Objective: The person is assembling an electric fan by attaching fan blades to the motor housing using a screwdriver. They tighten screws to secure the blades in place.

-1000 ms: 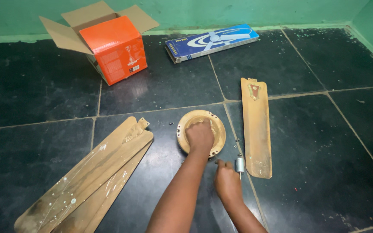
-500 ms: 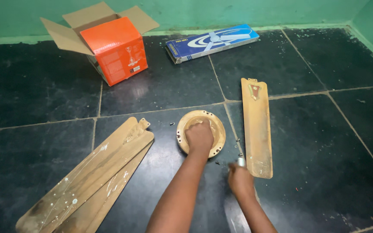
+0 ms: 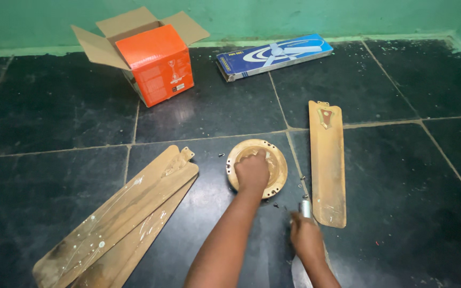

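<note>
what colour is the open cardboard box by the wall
Orange sides with plain brown flaps; the open box shows clearly in the head view.

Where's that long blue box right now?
The long blue box lies on the dark tiled floor at the top, against the green wall, right of the orange carton.

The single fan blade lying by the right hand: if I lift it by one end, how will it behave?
The fan blade is long, thin and flat, so it probably stays fairly stiff yet sags slightly. Its bracket end looks heavier, so it may tip that way. Lying flat on the floor, it should slide, not roll.
</note>
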